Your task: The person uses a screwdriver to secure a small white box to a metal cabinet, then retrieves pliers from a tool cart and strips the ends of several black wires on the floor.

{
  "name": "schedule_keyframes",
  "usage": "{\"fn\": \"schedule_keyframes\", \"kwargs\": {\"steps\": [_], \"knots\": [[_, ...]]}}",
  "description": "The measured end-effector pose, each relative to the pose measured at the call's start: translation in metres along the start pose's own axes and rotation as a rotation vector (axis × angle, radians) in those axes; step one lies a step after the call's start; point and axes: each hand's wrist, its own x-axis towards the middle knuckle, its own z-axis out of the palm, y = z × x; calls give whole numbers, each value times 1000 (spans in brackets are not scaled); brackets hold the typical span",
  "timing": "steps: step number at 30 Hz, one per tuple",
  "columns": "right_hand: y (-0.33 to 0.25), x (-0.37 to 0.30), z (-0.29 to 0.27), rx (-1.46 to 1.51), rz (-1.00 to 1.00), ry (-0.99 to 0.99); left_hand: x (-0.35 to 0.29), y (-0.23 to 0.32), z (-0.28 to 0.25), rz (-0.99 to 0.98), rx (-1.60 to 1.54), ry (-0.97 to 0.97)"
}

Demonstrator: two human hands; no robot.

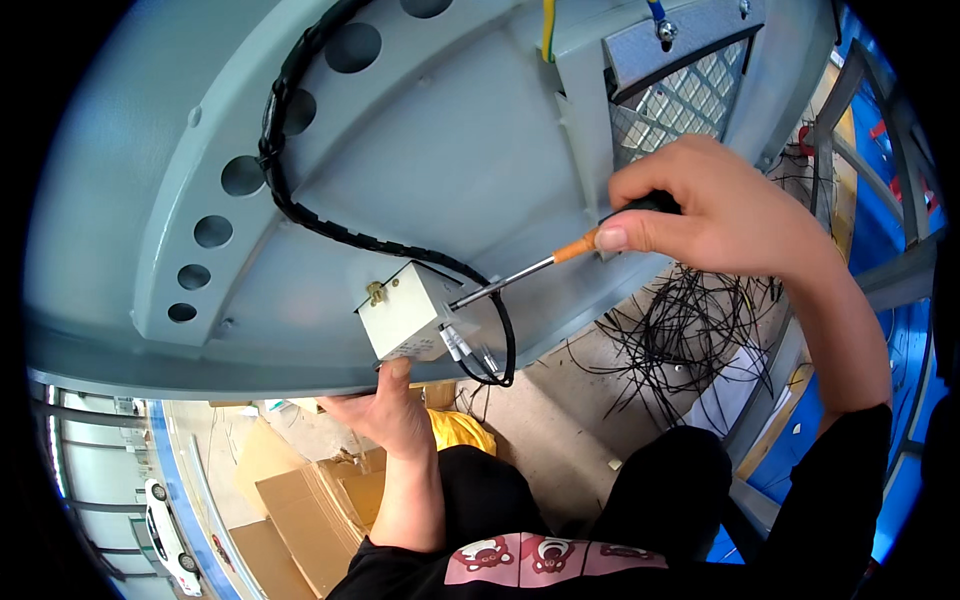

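Note:
My right hand is closed round the handle of a screwdriver, orange at the front and dark behind. Its metal shaft slants down to the left and meets the side of a small white box. This box is up against the grey-blue panel and has a brass-coloured screw fitting. Below it, my left hand has its thumb against the box's lower side; the fingers are partly hidden at the panel's edge. White-sleeved wire ends come out beside the screwdriver tip.
A black wrapped cable curves across the panel past a rib with round holes. A mesh-covered opening is at upper right. Loose black wires lie tangled on the floor. Cardboard boxes and a yellow bag sit below.

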Motion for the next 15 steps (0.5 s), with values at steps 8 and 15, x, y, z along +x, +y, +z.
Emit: {"fn": "schedule_keyframes", "kwargs": {"steps": [8,15], "knots": [[9,-1,16,-376,-516,595,1,0,1,-43,-62,6],[9,0,15,-384,-506,543,4,5,5,-44,-26,-8]]}}
